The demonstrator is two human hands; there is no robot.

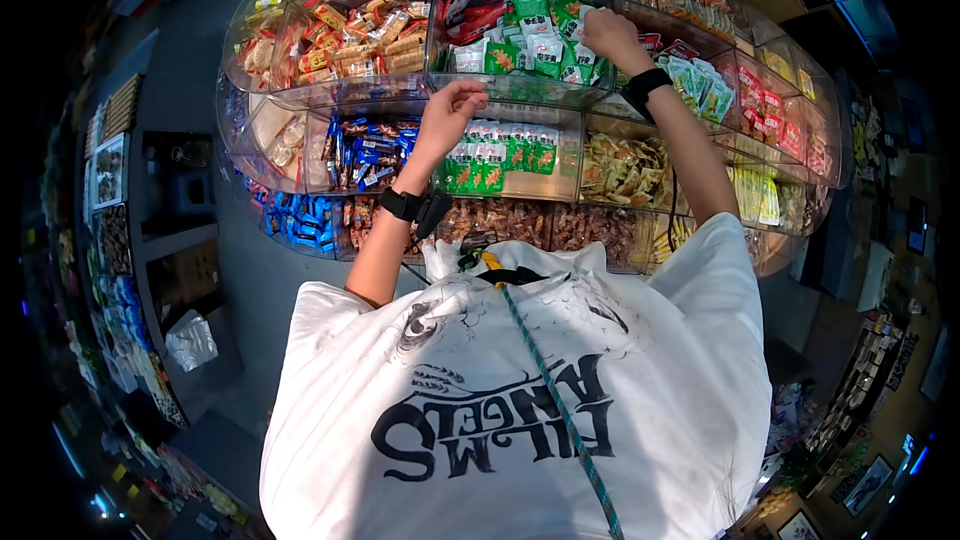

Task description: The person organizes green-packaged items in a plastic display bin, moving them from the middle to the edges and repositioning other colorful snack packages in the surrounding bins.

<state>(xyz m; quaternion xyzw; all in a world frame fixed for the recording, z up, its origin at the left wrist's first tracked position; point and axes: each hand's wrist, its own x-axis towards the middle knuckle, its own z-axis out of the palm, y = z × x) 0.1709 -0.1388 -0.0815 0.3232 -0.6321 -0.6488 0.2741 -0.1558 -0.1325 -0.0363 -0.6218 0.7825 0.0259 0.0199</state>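
Observation:
My right hand point(609, 36) reaches into an upper clear plastic compartment, its fingers at a white and green packet among loose green snack packets point(534, 26); the fingertips are partly hidden, so whether they grip it cannot be told. Over the front wall of that compartment hovers my left hand point(454, 111), fingers curled and thumb near the fingertips, with nothing visible in it. Just below and right of the left hand, more green snack packets point(480, 165) stand in neat rows in a lower compartment. A dark band is on each wrist.
A tiered clear plastic display bin point(510, 90) spans the view. Around the green packets lie wrapped rolls point(390, 37), blue-wrapped bars point(367, 154), yellowish packets point(626, 169) and brown wrapped snacks point(600, 229). Shelves with goods point(120, 240) stand at the left.

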